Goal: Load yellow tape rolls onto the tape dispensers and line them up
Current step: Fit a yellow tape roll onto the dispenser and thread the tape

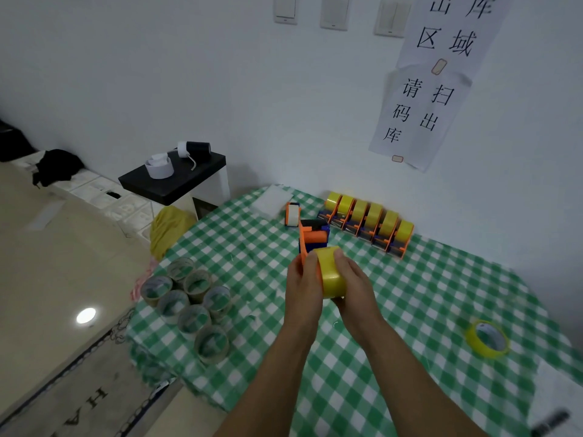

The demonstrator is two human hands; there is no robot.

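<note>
Mid-frame, L hand (302,280) fingers clamp dispenser (315,236), R hand (355,280) fingers wrap roll (331,275): hold dispenser steady, seat roll square on hub, then join row (369,222) upper right.

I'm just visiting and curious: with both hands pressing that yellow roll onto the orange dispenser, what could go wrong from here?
1. The left hand and right hand hold the dispenser and yellow roll, apparently off the table, so the roll could seat crooked or slip.
2. The row of loaded dispensers stands just behind; setting this one down might bump it out of line.
3. The empty cores sit by the table's edge; a stray elbow could knock them off.
</note>
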